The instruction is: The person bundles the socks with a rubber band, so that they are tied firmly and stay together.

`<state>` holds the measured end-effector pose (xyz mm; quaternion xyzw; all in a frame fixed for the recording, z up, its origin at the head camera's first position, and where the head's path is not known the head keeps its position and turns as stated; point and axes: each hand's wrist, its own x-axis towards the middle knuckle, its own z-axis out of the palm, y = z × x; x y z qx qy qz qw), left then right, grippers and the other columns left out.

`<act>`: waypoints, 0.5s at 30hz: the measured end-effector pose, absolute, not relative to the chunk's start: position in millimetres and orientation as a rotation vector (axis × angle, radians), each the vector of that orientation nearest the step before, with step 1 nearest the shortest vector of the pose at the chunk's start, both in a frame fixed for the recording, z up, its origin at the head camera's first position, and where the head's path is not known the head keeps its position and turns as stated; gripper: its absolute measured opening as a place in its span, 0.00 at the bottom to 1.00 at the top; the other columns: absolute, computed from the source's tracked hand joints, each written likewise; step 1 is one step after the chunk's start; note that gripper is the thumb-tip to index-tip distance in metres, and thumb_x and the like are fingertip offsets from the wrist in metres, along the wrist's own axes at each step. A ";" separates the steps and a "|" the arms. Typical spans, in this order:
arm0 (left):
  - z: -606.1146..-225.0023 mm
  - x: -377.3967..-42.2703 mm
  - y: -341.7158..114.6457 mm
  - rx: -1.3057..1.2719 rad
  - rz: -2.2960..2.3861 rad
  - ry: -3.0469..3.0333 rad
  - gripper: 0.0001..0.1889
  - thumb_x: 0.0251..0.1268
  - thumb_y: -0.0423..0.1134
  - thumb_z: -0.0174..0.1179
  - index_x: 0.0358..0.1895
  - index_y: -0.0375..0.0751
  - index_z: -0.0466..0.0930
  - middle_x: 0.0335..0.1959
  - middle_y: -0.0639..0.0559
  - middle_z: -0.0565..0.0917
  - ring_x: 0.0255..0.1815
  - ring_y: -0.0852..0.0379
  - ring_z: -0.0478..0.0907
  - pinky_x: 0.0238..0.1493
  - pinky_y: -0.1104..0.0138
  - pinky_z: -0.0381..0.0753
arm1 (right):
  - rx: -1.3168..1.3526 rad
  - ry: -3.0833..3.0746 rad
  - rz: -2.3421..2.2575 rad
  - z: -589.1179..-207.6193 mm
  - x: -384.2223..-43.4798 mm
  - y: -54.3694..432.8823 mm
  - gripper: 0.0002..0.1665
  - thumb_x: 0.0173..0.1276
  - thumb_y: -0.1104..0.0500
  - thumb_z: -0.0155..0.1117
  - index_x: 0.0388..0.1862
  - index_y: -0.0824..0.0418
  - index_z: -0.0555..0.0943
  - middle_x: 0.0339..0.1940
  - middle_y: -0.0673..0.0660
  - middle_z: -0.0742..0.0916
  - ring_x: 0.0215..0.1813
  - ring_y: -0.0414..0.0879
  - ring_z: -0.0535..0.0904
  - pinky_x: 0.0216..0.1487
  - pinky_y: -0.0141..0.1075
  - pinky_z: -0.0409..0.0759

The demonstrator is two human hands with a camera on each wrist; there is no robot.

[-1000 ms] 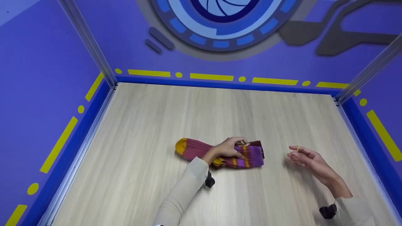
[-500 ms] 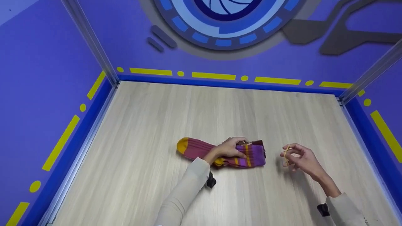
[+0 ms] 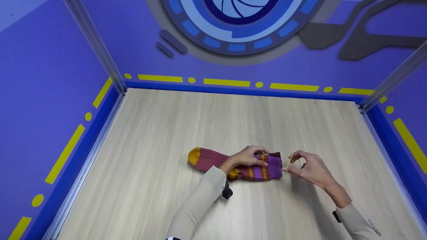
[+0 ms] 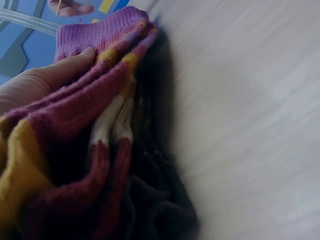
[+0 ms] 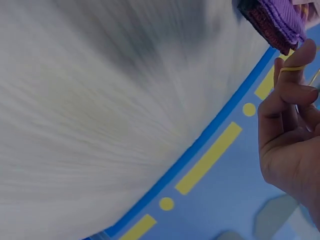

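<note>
A stack of ribbed socks lies on the table, the top one pink with a mustard toe and heel and a striped, purple cuff. My left hand grips the stack near the cuffs, thumb on top. In the left wrist view, maroon-and-white and dark socks show beneath the upper pair. Just right of the cuff end, my right hand holds a thin yellow rubber band looped over its thumb and fingers and stretched between them. The right wrist view shows the band around a fingertip.
Pale wood-grain tabletop surrounds the socks. A blue printed back wall and side walls with yellow dashes enclose it, joined by metal corner posts.
My right hand has moved left to the cuff end of the socks, and the rubber band is now spread wider across its fingers. My left hand has stayed on the stack.
</note>
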<state>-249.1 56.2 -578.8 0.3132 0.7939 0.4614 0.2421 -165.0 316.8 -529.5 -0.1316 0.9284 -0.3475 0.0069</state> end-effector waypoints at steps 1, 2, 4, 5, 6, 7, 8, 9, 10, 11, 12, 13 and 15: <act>-578.7 -248.4 55.8 0.862 1.283 2.160 0.22 0.63 0.42 0.72 0.59 0.44 0.83 0.53 0.46 0.87 0.47 0.67 0.77 0.54 0.75 0.73 | -0.432 2.934 -1.050 -527.7 -165.3 314.1 0.22 0.55 0.52 0.83 0.42 0.59 0.83 0.37 0.54 0.89 0.18 0.34 0.75 0.22 0.30 0.75; -578.5 -247.6 55.3 0.864 1.311 2.146 0.21 0.62 0.41 0.72 0.58 0.43 0.83 0.53 0.45 0.87 0.46 0.68 0.76 0.54 0.75 0.73 | -0.444 2.961 -1.018 -526.0 -165.6 311.4 0.22 0.54 0.50 0.84 0.41 0.58 0.83 0.37 0.54 0.89 0.19 0.32 0.74 0.22 0.30 0.75; -577.5 -246.8 53.9 0.865 1.375 2.107 0.19 0.62 0.39 0.73 0.56 0.42 0.84 0.52 0.45 0.87 0.44 0.69 0.75 0.53 0.76 0.72 | -0.481 2.990 -0.996 -521.4 -166.1 306.4 0.23 0.53 0.49 0.84 0.40 0.57 0.82 0.37 0.54 0.89 0.18 0.31 0.72 0.23 0.29 0.74; -576.8 -246.5 52.9 0.869 1.402 2.089 0.19 0.61 0.38 0.73 0.55 0.41 0.84 0.51 0.44 0.87 0.43 0.69 0.75 0.52 0.76 0.72 | -0.501 3.001 -0.989 -518.9 -166.2 304.0 0.24 0.53 0.48 0.84 0.40 0.57 0.82 0.37 0.54 0.89 0.17 0.30 0.71 0.22 0.29 0.73; -576.0 -246.2 51.8 0.873 1.426 2.073 0.19 0.61 0.37 0.73 0.55 0.40 0.84 0.51 0.44 0.87 0.43 0.70 0.75 0.52 0.76 0.72 | -0.518 3.013 -0.986 -516.6 -166.4 301.6 0.24 0.52 0.48 0.84 0.40 0.57 0.81 0.37 0.54 0.89 0.17 0.30 0.71 0.22 0.29 0.72; -575.2 -246.0 50.6 0.875 1.447 2.058 0.19 0.61 0.37 0.73 0.55 0.40 0.84 0.51 0.43 0.87 0.43 0.70 0.76 0.52 0.76 0.72 | -0.534 3.026 -0.987 -514.7 -166.4 299.4 0.25 0.52 0.47 0.84 0.40 0.57 0.81 0.37 0.53 0.89 0.16 0.29 0.70 0.21 0.28 0.71; -574.7 -245.8 49.6 0.879 1.469 2.042 0.19 0.61 0.36 0.73 0.55 0.39 0.84 0.51 0.43 0.87 0.43 0.70 0.76 0.53 0.76 0.73 | -0.552 3.036 -0.994 -513.0 -166.4 297.4 0.25 0.52 0.48 0.84 0.40 0.57 0.81 0.36 0.53 0.89 0.16 0.28 0.69 0.19 0.27 0.70; -574.4 -245.6 48.5 0.883 1.488 2.026 0.19 0.61 0.35 0.73 0.55 0.38 0.84 0.52 0.42 0.87 0.44 0.70 0.76 0.53 0.76 0.73 | -0.569 3.048 -1.000 -511.6 -166.7 295.7 0.25 0.51 0.48 0.85 0.40 0.57 0.81 0.36 0.53 0.88 0.15 0.28 0.67 0.18 0.27 0.68; -574.1 -245.0 47.4 0.885 1.505 2.014 0.19 0.61 0.35 0.73 0.55 0.38 0.84 0.51 0.42 0.87 0.44 0.70 0.76 0.53 0.76 0.73 | -0.585 3.060 -1.003 -510.4 -166.8 294.1 0.26 0.51 0.47 0.85 0.40 0.57 0.81 0.35 0.52 0.88 0.14 0.27 0.66 0.17 0.26 0.66; -573.9 -244.5 46.4 0.886 1.515 2.008 0.19 0.61 0.35 0.73 0.55 0.38 0.84 0.52 0.42 0.87 0.44 0.71 0.76 0.54 0.76 0.73 | -0.600 3.070 -1.000 -509.5 -166.9 292.6 0.26 0.50 0.48 0.85 0.39 0.57 0.80 0.34 0.52 0.88 0.14 0.27 0.64 0.16 0.26 0.65; -574.1 -243.8 45.4 0.884 1.527 1.999 0.19 0.61 0.35 0.73 0.55 0.38 0.84 0.52 0.42 0.87 0.44 0.71 0.76 0.54 0.77 0.73 | -0.610 3.083 -0.993 -508.7 -167.4 291.2 0.26 0.50 0.47 0.85 0.39 0.57 0.80 0.33 0.51 0.87 0.14 0.27 0.63 0.16 0.26 0.64; -574.5 -243.2 44.4 0.882 1.536 1.993 0.19 0.61 0.34 0.73 0.56 0.38 0.84 0.52 0.42 0.88 0.44 0.71 0.76 0.54 0.77 0.73 | -0.619 3.095 -0.982 -508.2 -168.2 289.9 0.27 0.49 0.47 0.86 0.39 0.57 0.80 0.33 0.51 0.87 0.14 0.27 0.62 0.16 0.26 0.63; -575.4 -241.8 42.2 0.880 1.552 1.978 0.19 0.61 0.34 0.73 0.56 0.38 0.84 0.53 0.42 0.88 0.45 0.72 0.77 0.55 0.77 0.74 | -0.626 3.114 -0.944 -507.5 -170.0 287.2 0.27 0.48 0.46 0.86 0.38 0.56 0.80 0.32 0.50 0.87 0.15 0.27 0.61 0.17 0.27 0.62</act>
